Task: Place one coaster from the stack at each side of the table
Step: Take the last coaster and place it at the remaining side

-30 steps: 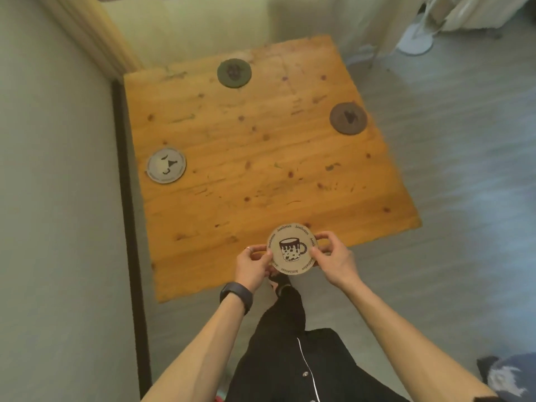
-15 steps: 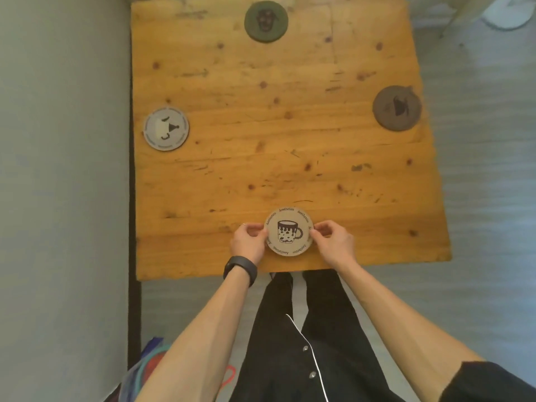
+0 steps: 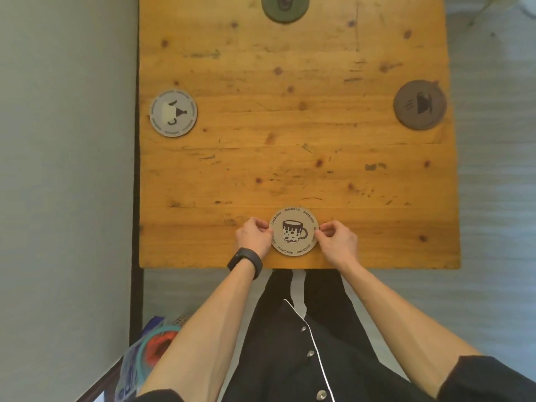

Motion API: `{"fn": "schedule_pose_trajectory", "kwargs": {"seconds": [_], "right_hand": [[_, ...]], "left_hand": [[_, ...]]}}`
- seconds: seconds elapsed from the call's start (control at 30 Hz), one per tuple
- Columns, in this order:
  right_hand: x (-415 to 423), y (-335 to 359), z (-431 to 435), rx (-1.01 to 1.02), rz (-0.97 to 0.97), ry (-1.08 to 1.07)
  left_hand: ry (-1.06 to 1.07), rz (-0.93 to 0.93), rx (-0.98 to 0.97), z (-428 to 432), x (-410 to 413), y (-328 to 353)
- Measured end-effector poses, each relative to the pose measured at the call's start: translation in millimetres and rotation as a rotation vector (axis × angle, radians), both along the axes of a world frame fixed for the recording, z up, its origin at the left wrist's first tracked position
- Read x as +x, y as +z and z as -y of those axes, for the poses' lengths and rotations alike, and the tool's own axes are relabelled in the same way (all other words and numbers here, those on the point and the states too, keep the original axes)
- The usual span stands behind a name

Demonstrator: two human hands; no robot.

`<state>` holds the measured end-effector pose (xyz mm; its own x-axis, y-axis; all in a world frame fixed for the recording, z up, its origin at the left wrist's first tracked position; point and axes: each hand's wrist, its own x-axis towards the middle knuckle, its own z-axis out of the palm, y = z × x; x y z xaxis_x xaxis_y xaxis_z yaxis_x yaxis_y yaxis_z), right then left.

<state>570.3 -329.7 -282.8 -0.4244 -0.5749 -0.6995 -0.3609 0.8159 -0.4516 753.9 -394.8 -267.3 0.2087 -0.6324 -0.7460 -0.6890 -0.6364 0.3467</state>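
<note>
- The beige coaster (image 3: 294, 231) with the mug drawing lies between the two hands, flat or almost flat on the desk (image 3: 290, 158), close to its near edge.
- The left hand (image 3: 254, 237) pinches its left rim and the right hand (image 3: 338, 238) its right rim, both grasping it by the fingertips; a grip from both sides likely serves to square it up and centre it on this side.
- Far ahead of the hands, the green coaster (image 3: 285, 7) marks the opposite side.
- Ahead and left, the grey coaster (image 3: 173, 113) sits at the left edge; ahead and right, the brown coaster (image 3: 419, 105) at the right edge.
- With three sides served, this looks like the last placement; only letting go seems left.
</note>
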Motion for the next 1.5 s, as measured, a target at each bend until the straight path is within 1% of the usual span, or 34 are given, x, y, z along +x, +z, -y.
{"fn": "schedule_pose_trajectory", "kwargs": {"seconds": [0.13,0.27,0.53,0.7,0.77,0.93,1.0,1.1,1.23,1.3,1.43,1.5], "right_hand": [[0.0,0.1,1.4,0.011,-0.02,-0.004],[0.7,9.1,6.1,-0.005,-0.033,-0.043],[4.6,7.3,2.1,0.044,-0.03,0.006],[5.2,7.5,0.8,0.03,-0.026,0.018],[6.1,7.4,0.5,0.017,-0.026,0.016],[11.0,8.2,-6.8,-0.054,-0.045,0.002],[12.0,8.0,-7.9,-0.07,-0.045,-0.007],[12.5,8.8,-5.9,-0.072,-0.022,-0.005],[10.5,9.1,-7.3,-0.096,-0.036,0.008],[10.7,8.8,-9.5,-0.133,-0.077,0.067],[16.5,11.9,-12.1,-0.21,-0.172,0.254],[17.8,14.9,-11.9,-0.228,-0.192,0.337]], "left_hand": [[-0.019,0.029,0.01,-2.4,-4.3,0.2],[-0.075,0.051,-0.031,3.5,-7.1,10.7],[-0.105,0.077,-0.028,-4.2,-2.2,13.9],[-0.15,0.113,-0.006,-1.7,-3.8,17.7],[-0.187,0.125,0.003,0.8,-5.1,18.5],[-0.365,0.176,-0.024,5.6,-5.9,20.4],[-0.364,0.176,-0.008,6.2,-5.4,20.4],[-0.292,0.145,0.009,5.9,-2.3,18.7],[-0.276,0.125,-0.021,3.6,-2.1,17.2],[-0.351,0.152,-0.066,2.4,-3.2,16.2],[-0.669,0.215,-0.199,1.7,0.8,11.5],[-0.788,0.223,-0.221,4.2,3.8,8.7]]}}
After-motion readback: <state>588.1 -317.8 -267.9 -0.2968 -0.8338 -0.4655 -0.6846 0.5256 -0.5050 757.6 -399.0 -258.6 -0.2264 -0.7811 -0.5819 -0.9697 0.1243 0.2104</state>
